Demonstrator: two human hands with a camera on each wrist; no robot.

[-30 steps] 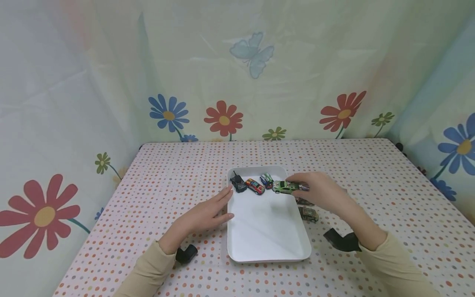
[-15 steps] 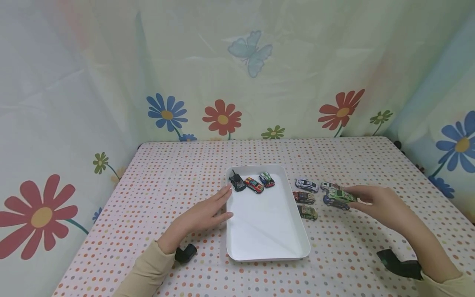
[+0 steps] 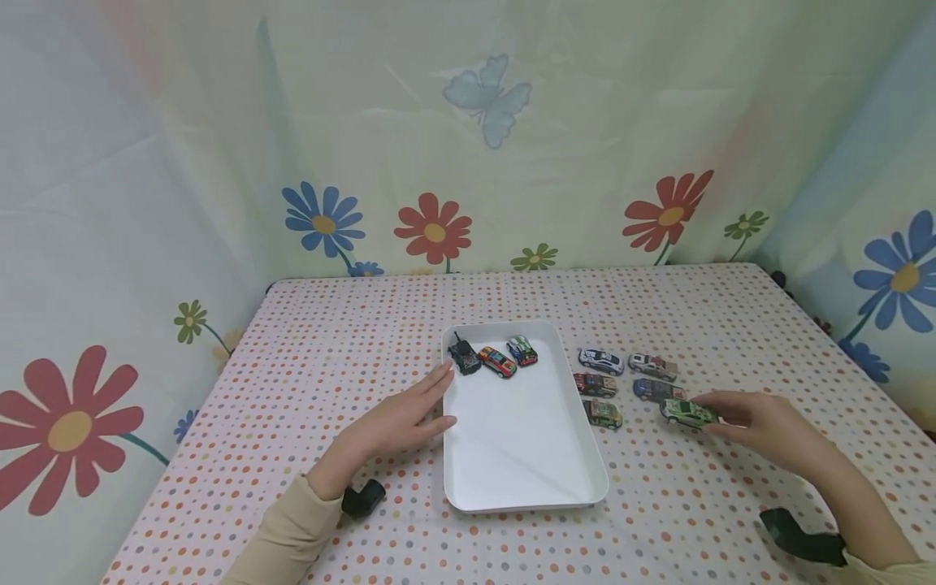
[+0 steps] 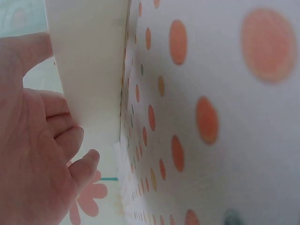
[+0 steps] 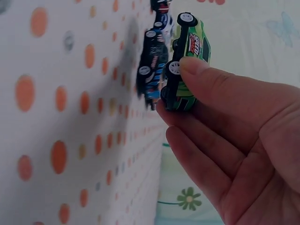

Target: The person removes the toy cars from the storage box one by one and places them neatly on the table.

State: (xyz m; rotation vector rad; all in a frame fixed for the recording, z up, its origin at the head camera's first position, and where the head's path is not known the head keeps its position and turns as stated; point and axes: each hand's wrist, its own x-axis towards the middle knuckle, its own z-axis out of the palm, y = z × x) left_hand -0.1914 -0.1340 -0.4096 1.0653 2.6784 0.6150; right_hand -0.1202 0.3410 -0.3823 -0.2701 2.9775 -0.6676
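My right hand [image 3: 760, 422] pinches a green toy car [image 3: 686, 413] [image 5: 187, 61] between thumb and fingers, low over the dotted tablecloth, to the right of the white tray [image 3: 570, 487]. Several other toy cars lie in two rows between the tray and that hand, among them a white-blue car [image 3: 601, 360] and a dark blue car [image 3: 654, 389] [image 5: 151, 65]. Inside the tray's far end sit a black car [image 3: 464, 357], a red car [image 3: 497, 362] and a green-white car [image 3: 522, 350]. My left hand [image 3: 398, 422] [image 4: 37, 154] rests flat with straight fingers against the tray's left wall [image 4: 89, 61].
The table is covered by a polka-dot cloth [image 3: 351, 341] and enclosed by flower-printed curtains [image 3: 439, 162] at the back and both sides. Black wrist camera mounts show near each sleeve, the left mount [image 3: 361, 497] and the right mount [image 3: 800, 536].
My right hand carried the green car out of the tray's far right corner, to the right and toward me, lowering it beside the cars on the cloth. The left hand stayed put.
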